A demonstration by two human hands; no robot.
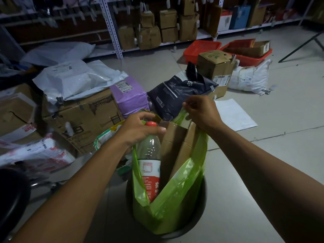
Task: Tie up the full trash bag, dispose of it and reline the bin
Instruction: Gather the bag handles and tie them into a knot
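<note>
Green translucent plastic trash bag [177,195] stands stuffed in the round black bin [199,223] on the pale tiled floor [263,163], its rim pulled up above the bin's edge. Inside the bag, a clear plastic bottle with a red cap and red label [149,160] stands upright beside a folded brown cardboard piece [175,146] that pokes out of the bag's mouth. The right hand [201,111] is closed in a pinch on the bag's far rim, lifting it above the cardboard. The left hand [140,128] is curled loosely over the bottle's neck at the bag's near-left side; whether it also holds plastic cannot be told. The step looks like gathering the rim before tying. Next, the tall contents probably need pushing down so both edges can meet.
</note>
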